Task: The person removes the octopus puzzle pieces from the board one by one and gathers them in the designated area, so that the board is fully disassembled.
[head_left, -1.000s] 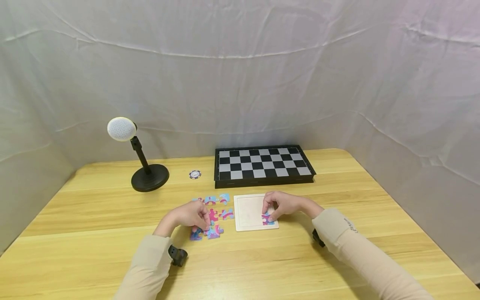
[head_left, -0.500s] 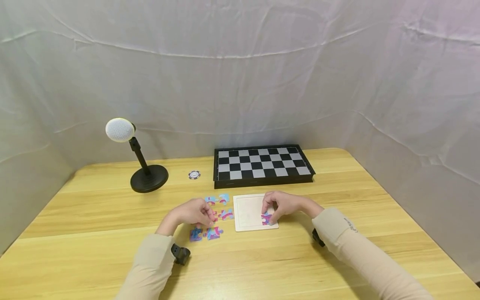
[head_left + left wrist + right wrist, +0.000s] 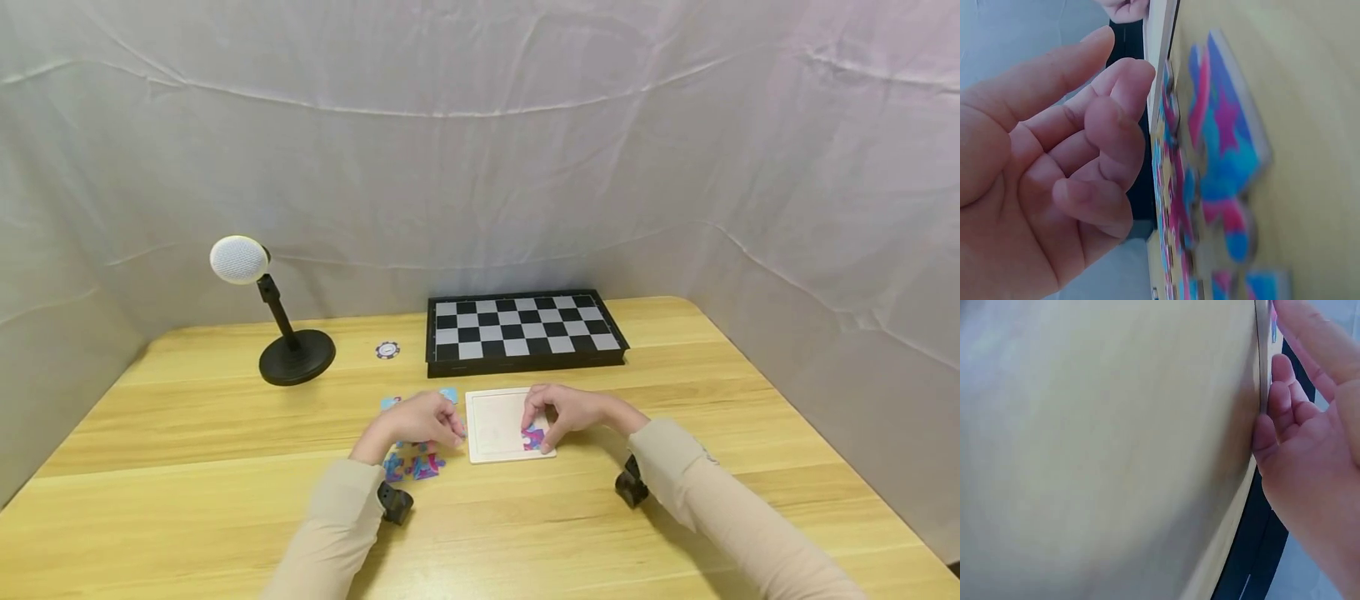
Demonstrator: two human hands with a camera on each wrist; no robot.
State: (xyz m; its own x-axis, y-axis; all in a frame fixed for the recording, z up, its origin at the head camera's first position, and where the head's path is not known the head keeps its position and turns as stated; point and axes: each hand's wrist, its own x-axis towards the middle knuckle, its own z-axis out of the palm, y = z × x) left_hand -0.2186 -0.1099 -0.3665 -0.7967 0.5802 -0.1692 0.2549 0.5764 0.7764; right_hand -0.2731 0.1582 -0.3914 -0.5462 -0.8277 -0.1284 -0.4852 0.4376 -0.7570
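My left hand [image 3: 427,418] hovers above several pink-and-blue puzzle pieces [image 3: 426,466] left of the tray. In the left wrist view its fingers are loosely bent, with nothing between them and the thumb; loose puzzle pieces [image 3: 1229,131] lie just beside them on the table. Part of the group is hidden under this hand in the head view. My right hand [image 3: 566,408] is at the white puzzle tray [image 3: 495,454], thumb and index finger on opposite sides of a pink-and-purple puzzle piece [image 3: 533,438] in its lower right corner. The other fingers touch the tray's edge in the right wrist view.
Behind the tray stands a folded black-and-white chessboard box [image 3: 525,329]. A poker chip [image 3: 387,350] lies to its left. Farther left is a round-headed microphone-like object [image 3: 238,260] on a black stand [image 3: 296,358]. Grey cloth [image 3: 480,167] surrounds the wooden table's back and sides.
My left hand has moved right and slightly up across the loose puzzle pieces, toward the tray. The right hand stays over the corner piece, its thumb slightly lower.
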